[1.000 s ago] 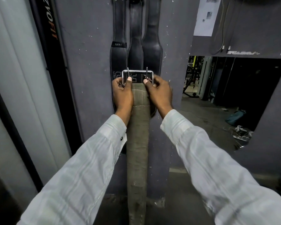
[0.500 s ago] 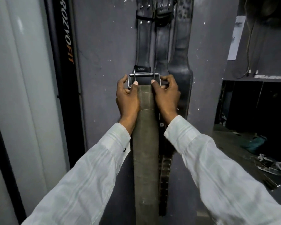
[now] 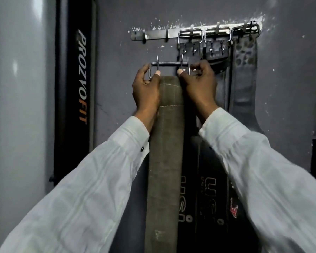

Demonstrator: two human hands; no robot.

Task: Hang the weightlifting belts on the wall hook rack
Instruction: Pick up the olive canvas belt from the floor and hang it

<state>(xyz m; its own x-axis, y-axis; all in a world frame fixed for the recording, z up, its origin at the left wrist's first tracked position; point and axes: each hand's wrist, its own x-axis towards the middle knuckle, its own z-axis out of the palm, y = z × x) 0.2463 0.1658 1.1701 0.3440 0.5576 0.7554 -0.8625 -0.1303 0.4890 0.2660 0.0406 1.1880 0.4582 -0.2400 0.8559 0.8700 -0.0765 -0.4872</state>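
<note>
An olive-green weightlifting belt [image 3: 166,152] hangs straight down from my two hands. My left hand [image 3: 146,88] grips the left side of its steel buckle [image 3: 169,64] and my right hand [image 3: 199,84] grips the right side. The buckle's two prongs point upward. It sits below the metal wall hook rack [image 3: 155,35], under the rack's two bare left hooks. Three black belts [image 3: 244,73] hang by their buckles from the rack's right-hand hooks, partly hidden behind my right hand and arm.
A tall black panel lettered PROZOFIT [image 3: 81,75] stands left of the grey wall. A pale glossy surface [image 3: 16,106] fills the far left. Dark shapes sit at the right edge of the wall.
Both hands have lifted the green belt's buckle up toward the rack. My view has tilted up, and the hook rack has come into sight above the buckle.
</note>
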